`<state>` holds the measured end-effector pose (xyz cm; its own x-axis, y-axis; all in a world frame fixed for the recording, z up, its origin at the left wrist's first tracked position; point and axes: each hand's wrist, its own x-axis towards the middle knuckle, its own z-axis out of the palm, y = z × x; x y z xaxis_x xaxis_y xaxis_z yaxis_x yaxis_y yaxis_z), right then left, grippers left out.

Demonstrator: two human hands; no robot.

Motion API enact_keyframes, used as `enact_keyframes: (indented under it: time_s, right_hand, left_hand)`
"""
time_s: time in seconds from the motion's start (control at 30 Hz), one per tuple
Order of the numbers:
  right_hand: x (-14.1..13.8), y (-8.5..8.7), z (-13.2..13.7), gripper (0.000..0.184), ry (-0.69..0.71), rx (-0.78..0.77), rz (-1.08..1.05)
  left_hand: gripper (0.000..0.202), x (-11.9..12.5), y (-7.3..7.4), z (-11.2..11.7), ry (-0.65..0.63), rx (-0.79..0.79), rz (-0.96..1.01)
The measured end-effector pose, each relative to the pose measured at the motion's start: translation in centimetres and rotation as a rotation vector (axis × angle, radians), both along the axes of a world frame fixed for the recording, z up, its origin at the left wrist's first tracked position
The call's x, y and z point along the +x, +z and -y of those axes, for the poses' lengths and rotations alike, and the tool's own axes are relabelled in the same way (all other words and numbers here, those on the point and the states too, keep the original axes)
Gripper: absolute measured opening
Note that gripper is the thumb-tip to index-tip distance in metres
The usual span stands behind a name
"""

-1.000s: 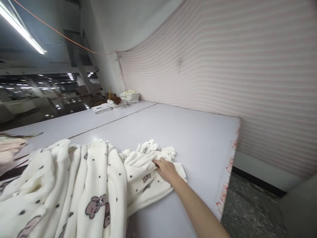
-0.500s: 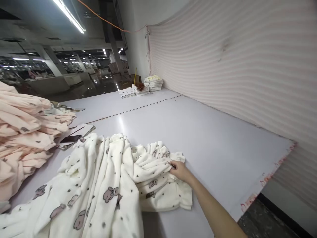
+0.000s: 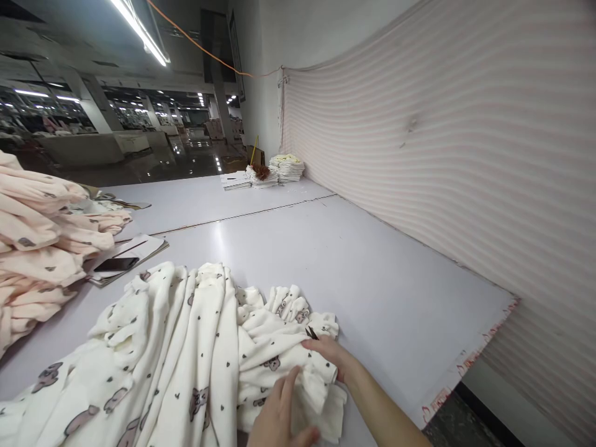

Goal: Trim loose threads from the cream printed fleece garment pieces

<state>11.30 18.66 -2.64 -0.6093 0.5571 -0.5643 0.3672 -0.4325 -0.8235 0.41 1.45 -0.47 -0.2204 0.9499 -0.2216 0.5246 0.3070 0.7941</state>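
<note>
A white fleece garment (image 3: 212,347) with grey-brown animal prints and small dark marks lies bunched across the front of the table. My right hand (image 3: 328,355) rests on its right end by the cuffs, closed around small thread snips (image 3: 311,334); only their dark pointed blades stick out past the fingers. The fabric edge under that palm is lifted and folded. At the bottom of the view, my left hand (image 3: 279,415) touches the sleeve end (image 3: 313,388), fingers apart and thumb spread.
Pale pink printed garments (image 3: 35,248) are heaped at the left. Beside them a dark phone (image 3: 116,264) lies on papers (image 3: 151,247). Folded white stacks (image 3: 286,169) stand at the far end of the table (image 3: 372,273). Striped cloth (image 3: 419,161) hangs along the right side.
My left hand has come into view at the garment's sleeve end. My right hand has shifted lower, and the snips' blades now show. The whole view has tilted slightly.
</note>
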Motion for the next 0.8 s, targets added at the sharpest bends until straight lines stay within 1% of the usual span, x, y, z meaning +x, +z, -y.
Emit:
enact_keyframes:
  time_s: [0.07,0.13,0.2,0.23,0.3,0.37,0.47,0.5,0.57,0.6,0.63,0.7,0.73,0.77,0.8]
  right_hand:
    - [-0.2,-0.2,0.5,0.020,-0.011,-0.011,0.008]
    - [0.1,-0.2,0.8,0.019,-0.076,0.034,0.041]
    - [1.1,0.3,1.2,0.017,-0.188,0.151,0.076]
    - [1.7,0.7,1.5,0.020,-0.249,0.233,0.078]
    - [3.2,2.0,2.6,0.031,-0.341,0.407,0.034]
    - [4.2,3.4,3.8,0.032,-0.346,0.527,-0.055]
    - [4.5,5.0,4.7,0.040,-0.256,0.608,-0.196]
    - [4.2,5.3,4.6,0.035,-0.228,0.599,-0.228]
    - [3.4,5.5,3.9,0.014,-0.201,0.544,-0.255]
    - [3.0,5.4,3.5,0.009,-0.202,0.496,-0.246]
    - [2.6,5.1,3.1,0.015,-0.208,0.441,-0.233]
    - [1.9,4.4,2.4,0.025,-0.211,0.310,-0.205]
    - [1.7,3.9,2.2,0.029,-0.201,0.240,-0.191]
    - [1.5,3.5,2.0,0.033,-0.181,0.178,-0.179]
    - [1.4,3.1,1.9,0.035,-0.160,0.131,-0.169]
  left_hand:
    - [0.063,0.6,-0.7,-2.2,0.015,0.097,-0.065]
    - [0.047,0.8,-0.9,-3.2,0.005,0.169,-0.067]
    - [0.034,0.4,-0.6,-3.4,-0.020,0.229,-0.057]
    - [0.030,0.0,-0.4,-3.3,-0.027,0.252,-0.054]
    - [0.025,-0.7,0.3,-3.3,-0.030,0.284,-0.047]
    - [0.024,-1.2,1.1,-3.7,-0.023,0.301,-0.040]
    - [0.020,-1.4,2.6,-4.7,0.009,0.322,0.014]
    - [0.018,-1.3,3.1,-5.0,0.027,0.326,0.041]
    - [0.012,-1.0,3.7,-5.3,0.076,0.332,0.093]
    - [0.012,-0.7,3.8,-5.3,0.113,0.348,0.114]
    - [0.014,-0.2,3.5,-5.1,0.161,0.387,0.120]
    - [0.018,0.9,2.3,-4.5,0.282,0.511,0.067]
    - [0.022,1.5,1.4,-4.2,0.351,0.574,0.000]
    - [0.027,2.0,0.5,-3.9,0.417,0.610,-0.091]
    - [0.028,2.5,-0.3,-3.8,0.470,0.619,-0.172]
